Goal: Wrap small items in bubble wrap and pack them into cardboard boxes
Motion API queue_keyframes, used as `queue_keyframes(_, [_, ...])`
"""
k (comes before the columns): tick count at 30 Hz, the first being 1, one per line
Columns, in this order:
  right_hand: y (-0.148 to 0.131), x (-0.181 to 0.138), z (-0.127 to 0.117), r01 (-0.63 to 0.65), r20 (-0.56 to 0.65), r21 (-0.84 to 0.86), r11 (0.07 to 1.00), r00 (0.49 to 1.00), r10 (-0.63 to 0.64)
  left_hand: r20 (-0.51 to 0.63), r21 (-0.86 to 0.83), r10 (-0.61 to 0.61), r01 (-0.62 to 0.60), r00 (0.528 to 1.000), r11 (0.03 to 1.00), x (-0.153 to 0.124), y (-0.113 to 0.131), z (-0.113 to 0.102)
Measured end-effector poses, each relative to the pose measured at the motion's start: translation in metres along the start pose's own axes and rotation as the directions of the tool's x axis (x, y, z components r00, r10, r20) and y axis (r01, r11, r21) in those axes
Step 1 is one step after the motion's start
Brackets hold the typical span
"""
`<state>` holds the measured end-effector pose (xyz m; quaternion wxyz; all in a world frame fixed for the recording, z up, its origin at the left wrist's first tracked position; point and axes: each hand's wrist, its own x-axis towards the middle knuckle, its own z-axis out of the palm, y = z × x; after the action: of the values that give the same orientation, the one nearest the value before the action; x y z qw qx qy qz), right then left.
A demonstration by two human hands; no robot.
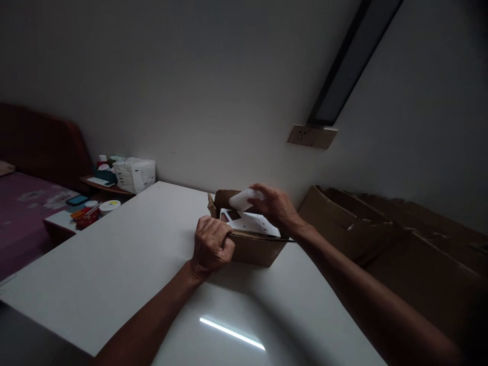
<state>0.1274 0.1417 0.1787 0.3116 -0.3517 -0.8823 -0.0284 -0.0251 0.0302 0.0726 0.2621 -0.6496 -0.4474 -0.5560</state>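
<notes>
An open cardboard box [253, 250] stands on the white table [152, 244] near the wall. My left hand [211, 243] is closed over the box's near left edge. Above the opening, my right hand [275, 204] grips a white, flat-looking piece [244, 199] with rounded corners; its exact kind cannot be made out. Inside the box lies a white panel [253, 222] with cut-out openings and small dark marks. A torn flap [211, 205] sticks up at the box's left corner. The right hand's far fingers are partly hidden behind the white piece.
Large cardboard boxes [343, 218] stand right of the table, close to my right arm. A wall socket [311, 136] is above them. To the left are a white package [135, 174], a side table with small containers [110, 206], and a bed [26, 213].
</notes>
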Motion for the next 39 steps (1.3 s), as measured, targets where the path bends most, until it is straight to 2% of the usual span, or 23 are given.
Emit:
queue_keyframes(3, [-0.004, 0.007, 0.008, 0.107, 0.066, -0.035, 0.994, 0.992, -0.105, -0.004, 0.002, -0.007, 0.007, 1.000, 1.000, 0.000, 0.000, 0.001])
queue_keyframes(8, [-0.012, 0.013, 0.012, 0.188, 0.073, -0.116, 0.975, 0.981, -0.181, 0.000, 0.003, -0.012, 0.012, 1.000, 1.000, 0.000, 0.000, 0.001])
queue_keyframes(16, [-0.016, 0.034, 0.023, 0.115, 0.305, -0.100, 0.988, 0.949, -0.079, -0.011, 0.015, -0.017, 0.017, 1.000, 1.000, -0.001, 0.000, 0.002])
queue_keyframes(24, [-0.021, 0.050, 0.034, 0.189, 0.431, -0.148, 0.971, 0.896, -0.108, -0.012, 0.008, -0.018, 0.018, 1.000, 1.000, 0.000, 0.001, 0.002])
queue_keyframes(32, [-0.027, 0.044, 0.035, 0.259, 0.422, -0.294, 0.920, 0.899, -0.118, -0.005, 0.015, -0.026, 0.026, 1.000, 1.000, -0.001, -0.001, 0.003])
queue_keyframes(36, [-0.029, 0.047, 0.038, 0.301, 0.413, -0.260, 0.917, 0.894, -0.176, -0.011, 0.006, -0.026, 0.026, 1.000, 1.000, 0.000, 0.000, 0.002])
queue_keyframes(39, [-0.028, 0.051, 0.041, 0.343, 0.405, -0.171, 0.924, 0.879, -0.251, -0.014, -0.003, -0.038, 0.038, 0.999, 0.999, 0.001, 0.001, 0.001])
